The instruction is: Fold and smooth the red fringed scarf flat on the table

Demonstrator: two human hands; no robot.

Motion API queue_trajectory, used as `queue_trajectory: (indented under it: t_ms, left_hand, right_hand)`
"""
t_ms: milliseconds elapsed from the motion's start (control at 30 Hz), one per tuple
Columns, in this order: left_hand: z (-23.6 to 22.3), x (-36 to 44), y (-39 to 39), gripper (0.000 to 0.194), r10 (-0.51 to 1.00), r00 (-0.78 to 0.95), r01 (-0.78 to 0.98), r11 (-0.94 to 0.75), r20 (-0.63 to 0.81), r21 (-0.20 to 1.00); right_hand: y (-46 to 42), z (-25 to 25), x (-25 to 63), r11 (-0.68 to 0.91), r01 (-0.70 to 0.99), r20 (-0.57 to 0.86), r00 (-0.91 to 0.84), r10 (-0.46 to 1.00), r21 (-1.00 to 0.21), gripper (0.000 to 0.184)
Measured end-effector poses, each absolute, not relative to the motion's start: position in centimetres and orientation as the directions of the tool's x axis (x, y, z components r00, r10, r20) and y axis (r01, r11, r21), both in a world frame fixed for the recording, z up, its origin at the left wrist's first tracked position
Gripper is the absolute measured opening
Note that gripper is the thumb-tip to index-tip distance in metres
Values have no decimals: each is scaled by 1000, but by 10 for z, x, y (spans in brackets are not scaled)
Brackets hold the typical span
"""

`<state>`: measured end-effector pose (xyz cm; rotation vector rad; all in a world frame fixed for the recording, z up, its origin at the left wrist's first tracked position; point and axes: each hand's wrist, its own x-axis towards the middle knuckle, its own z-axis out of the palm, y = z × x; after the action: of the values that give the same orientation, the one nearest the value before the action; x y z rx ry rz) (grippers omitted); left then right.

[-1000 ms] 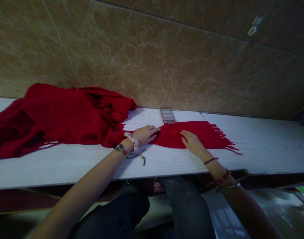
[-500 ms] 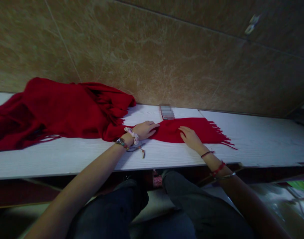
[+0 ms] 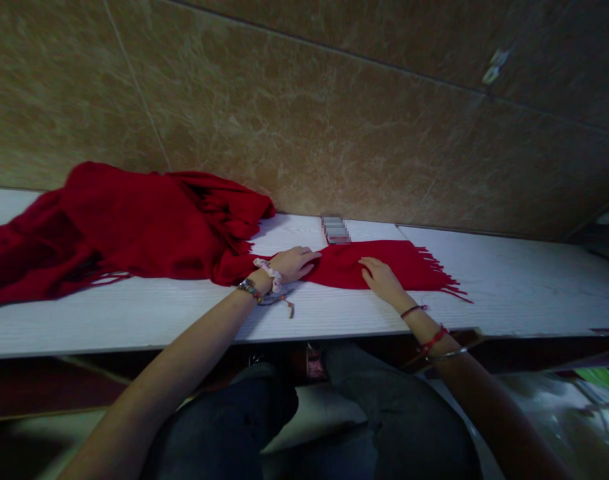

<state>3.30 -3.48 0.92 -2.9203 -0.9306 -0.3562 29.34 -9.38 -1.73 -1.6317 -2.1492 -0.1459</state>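
A red fringed scarf lies along the white board, its right end spread flat with tassels pointing right. On the left the cloth is bunched in a loose heap. My left hand rests palm down across the narrow part of the scarf, fingers stretched to the right, with a scrunchie and beaded bracelet at the wrist. Nearer the fringed end, my right hand lies on the scarf's front half with its fingers extended and thumb apart. Neither hand grips the cloth.
Behind the white board rises a brown tiled wall. A small blurred-out flat object lies between scarf and wall. My knees are below the board's front edge. A green basin stands on the floor at the lower right.
The camera view has shifted slightly. Both hands stay in the same places on the scarf, and the cloth looks unchanged.
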Motion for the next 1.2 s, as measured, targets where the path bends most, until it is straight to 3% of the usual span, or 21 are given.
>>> queue_trajectory:
  t_ms: [1200]
  left_hand:
    - [8,34,-36,35,554,802,572,-820,224,-16]
  right_hand:
    - [-90,-18,296,320,925,412,-214,885,-205,32]
